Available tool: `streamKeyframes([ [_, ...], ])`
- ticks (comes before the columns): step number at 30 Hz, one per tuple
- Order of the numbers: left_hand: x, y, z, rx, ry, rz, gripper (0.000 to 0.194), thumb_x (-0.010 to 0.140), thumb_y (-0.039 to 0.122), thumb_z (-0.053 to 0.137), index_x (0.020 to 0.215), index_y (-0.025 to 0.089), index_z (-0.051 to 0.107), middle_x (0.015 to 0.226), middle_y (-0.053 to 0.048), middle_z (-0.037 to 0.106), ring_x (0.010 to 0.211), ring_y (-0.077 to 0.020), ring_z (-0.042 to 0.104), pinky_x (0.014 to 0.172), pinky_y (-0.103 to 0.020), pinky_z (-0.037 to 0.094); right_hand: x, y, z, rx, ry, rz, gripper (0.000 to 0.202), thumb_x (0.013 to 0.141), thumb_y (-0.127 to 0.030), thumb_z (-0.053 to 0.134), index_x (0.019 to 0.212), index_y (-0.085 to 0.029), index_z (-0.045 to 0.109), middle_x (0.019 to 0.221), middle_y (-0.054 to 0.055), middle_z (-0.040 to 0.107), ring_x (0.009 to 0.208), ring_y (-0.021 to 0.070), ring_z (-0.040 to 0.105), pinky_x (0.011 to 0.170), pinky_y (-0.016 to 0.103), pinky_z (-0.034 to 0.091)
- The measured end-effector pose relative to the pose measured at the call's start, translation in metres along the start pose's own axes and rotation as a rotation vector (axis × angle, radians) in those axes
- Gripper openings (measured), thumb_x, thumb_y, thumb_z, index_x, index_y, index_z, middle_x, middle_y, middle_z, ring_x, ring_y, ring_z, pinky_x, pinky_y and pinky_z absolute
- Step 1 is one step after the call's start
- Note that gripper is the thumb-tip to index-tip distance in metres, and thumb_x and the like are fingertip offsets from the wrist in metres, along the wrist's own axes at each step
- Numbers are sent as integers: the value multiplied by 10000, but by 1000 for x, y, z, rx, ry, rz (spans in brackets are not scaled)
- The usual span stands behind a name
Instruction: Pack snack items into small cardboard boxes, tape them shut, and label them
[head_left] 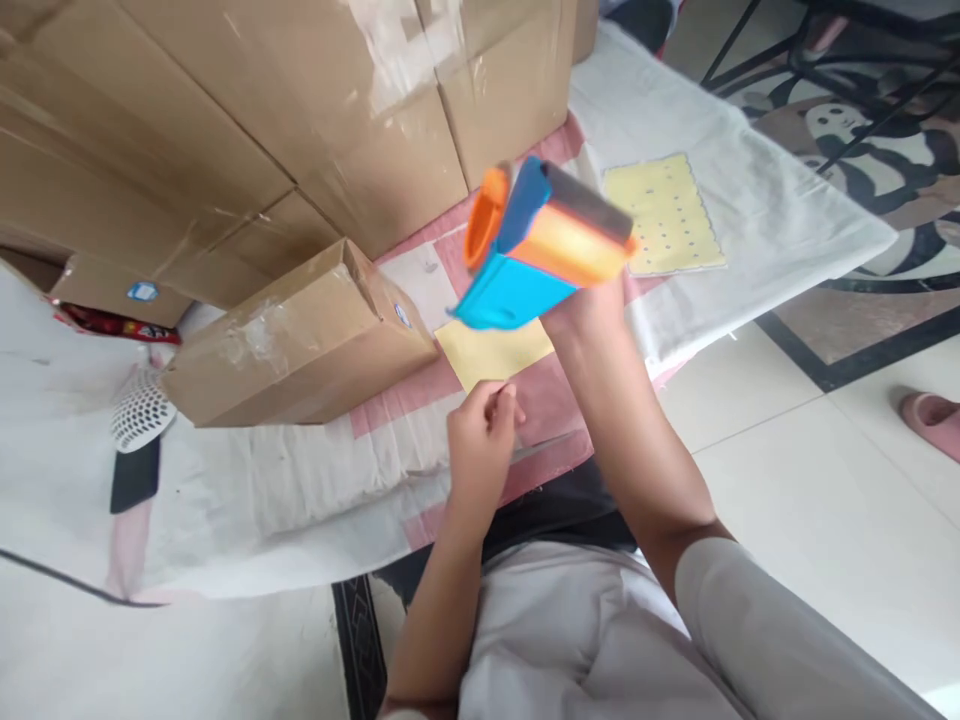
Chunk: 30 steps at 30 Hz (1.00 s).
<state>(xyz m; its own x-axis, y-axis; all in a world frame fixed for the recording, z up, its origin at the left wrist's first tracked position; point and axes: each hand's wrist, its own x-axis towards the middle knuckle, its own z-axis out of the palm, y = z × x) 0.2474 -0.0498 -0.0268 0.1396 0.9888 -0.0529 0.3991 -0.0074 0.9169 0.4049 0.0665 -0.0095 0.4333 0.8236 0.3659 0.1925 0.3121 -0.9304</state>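
A blue and orange plastic thing (pixel 536 245) is raised over the table in my right hand (pixel 589 308). It has an orange rounded opening on one end and a dark grey side; motion blur hides its exact kind. My right fingers are mostly hidden behind it. My left hand (pixel 484 425) is closed, fingers curled, at the near edge of a plain yellow sheet (pixel 491 355). What lies inside that grip, if anything, is hidden. The sheet lies on the table, partly covered from view by the plastic thing.
A closed cardboard box (pixel 300 345) lies left of the yellow sheet. Large taped cartons (pixel 330 110) form a wall behind. A dotted yellow sheet (pixel 664 215) lies at the right on the white tablecloth (pixel 780 210). A white perforated object (pixel 142 408) is at far left.
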Motion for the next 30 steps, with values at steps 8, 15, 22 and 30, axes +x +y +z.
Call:
streamKeyframes([
  [8,7,12,-28,-188,167,112,179,930,350,635,851,196,681,646,19,622,634,-121,604,654,-244,495,67,47,22,-408,136,133,475,1020,-245,578,626,-253,313,610,-39,352,649,130,448,712,289,456],
  [15,-1,1,-39,-223,205,90,192,946,365,628,859,202,682,643,23,613,635,-121,604,639,-240,477,17,-1,-10,-470,-143,3,256,858,-371,764,745,-192,619,773,34,619,777,202,595,738,345,489],
  [22,-16,-2,-55,-134,301,98,229,978,393,608,865,217,701,724,4,676,665,-123,603,649,-246,471,-63,-77,5,-188,-922,-321,182,903,-101,616,768,-198,688,787,-11,635,705,132,579,628,285,419],
  [30,-21,-1,-110,-239,550,9,551,922,504,685,1366,178,651,668,13,730,441,-93,505,497,-244,448,-13,-124,75,-220,-819,-581,219,907,-67,574,733,-186,633,778,-6,657,752,142,577,736,297,418],
])
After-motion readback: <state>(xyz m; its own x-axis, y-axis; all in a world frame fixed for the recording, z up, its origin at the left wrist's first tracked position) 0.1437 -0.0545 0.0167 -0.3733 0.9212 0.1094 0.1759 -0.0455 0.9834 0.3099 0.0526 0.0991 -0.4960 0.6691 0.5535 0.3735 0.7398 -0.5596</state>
